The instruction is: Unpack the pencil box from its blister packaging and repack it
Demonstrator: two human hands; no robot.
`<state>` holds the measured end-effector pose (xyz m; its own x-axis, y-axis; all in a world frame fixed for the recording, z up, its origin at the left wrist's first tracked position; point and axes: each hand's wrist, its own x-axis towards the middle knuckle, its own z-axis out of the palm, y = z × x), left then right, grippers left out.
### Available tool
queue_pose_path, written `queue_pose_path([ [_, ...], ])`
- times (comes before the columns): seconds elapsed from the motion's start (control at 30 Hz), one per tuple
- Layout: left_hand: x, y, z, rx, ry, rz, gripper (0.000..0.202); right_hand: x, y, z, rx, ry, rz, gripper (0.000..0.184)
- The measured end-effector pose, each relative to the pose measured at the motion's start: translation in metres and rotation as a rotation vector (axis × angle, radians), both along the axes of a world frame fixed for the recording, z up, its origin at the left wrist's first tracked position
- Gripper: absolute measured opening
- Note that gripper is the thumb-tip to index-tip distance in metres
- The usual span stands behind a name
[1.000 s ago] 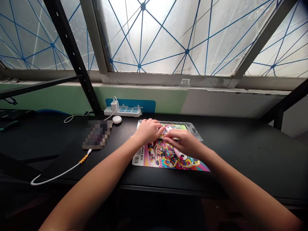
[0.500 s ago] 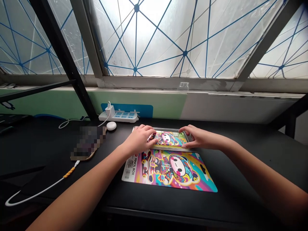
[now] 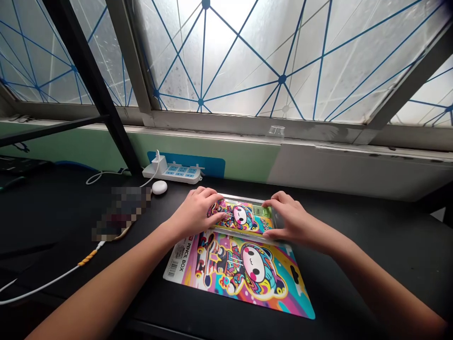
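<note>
A pencil box (image 3: 240, 216) with a colourful cartoon character lies under what looks like a clear plastic cover on the black desk. Behind its near edge, a larger printed card (image 3: 247, 271) marked "PENCIL BOX" lies flat, its far part covered by the box. My left hand (image 3: 198, 212) grips the box's left end, thumb on the near side and fingers over the far side. At the right end, my right hand (image 3: 288, 217) holds it between thumb and fingers. The undersides of both hands are hidden.
A phone-like device (image 3: 122, 215), blurred out, lies left with a white cable (image 3: 53, 283) attached. Behind it are a round white object (image 3: 159, 187) and a white power strip (image 3: 173, 172). A black slanted frame post (image 3: 95, 89) stands at left before the window (image 3: 226, 56).
The camera view has shifted and tilted slightly, so the box and card appear a little lower and larger. Both hands keep their hold at the box's two ends.
</note>
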<state>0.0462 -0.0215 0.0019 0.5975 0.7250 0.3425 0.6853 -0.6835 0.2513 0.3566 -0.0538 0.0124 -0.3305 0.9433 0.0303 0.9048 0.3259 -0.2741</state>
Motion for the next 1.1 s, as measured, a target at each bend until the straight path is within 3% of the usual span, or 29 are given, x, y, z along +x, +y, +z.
queue_pose_path([
  [0.17,-0.010,0.005,0.003,0.055,0.043,0.073,0.046,-0.003,-0.010,-0.010,0.268,-0.037,0.031,0.053],
  [0.43,-0.018,0.008,0.008,0.126,-0.028,-0.008,0.044,-0.008,-0.008,-0.016,0.531,-0.020,0.123,0.034],
  [0.67,-0.013,-0.003,0.019,0.482,-0.244,-0.120,0.032,-0.012,-0.013,0.006,0.845,-0.077,0.210,0.025],
  [0.77,-0.013,-0.009,0.027,0.603,-0.275,-0.136,0.027,-0.010,-0.017,0.009,0.939,-0.024,0.255,0.029],
  [0.97,-0.016,-0.024,0.042,0.732,-0.273,-0.159,0.028,-0.001,-0.024,-0.009,0.877,0.281,0.420,0.050],
  [1.1,-0.017,-0.035,0.049,0.778,-0.300,-0.146,0.030,-0.005,-0.027,0.002,0.910,0.351,0.518,0.047],
])
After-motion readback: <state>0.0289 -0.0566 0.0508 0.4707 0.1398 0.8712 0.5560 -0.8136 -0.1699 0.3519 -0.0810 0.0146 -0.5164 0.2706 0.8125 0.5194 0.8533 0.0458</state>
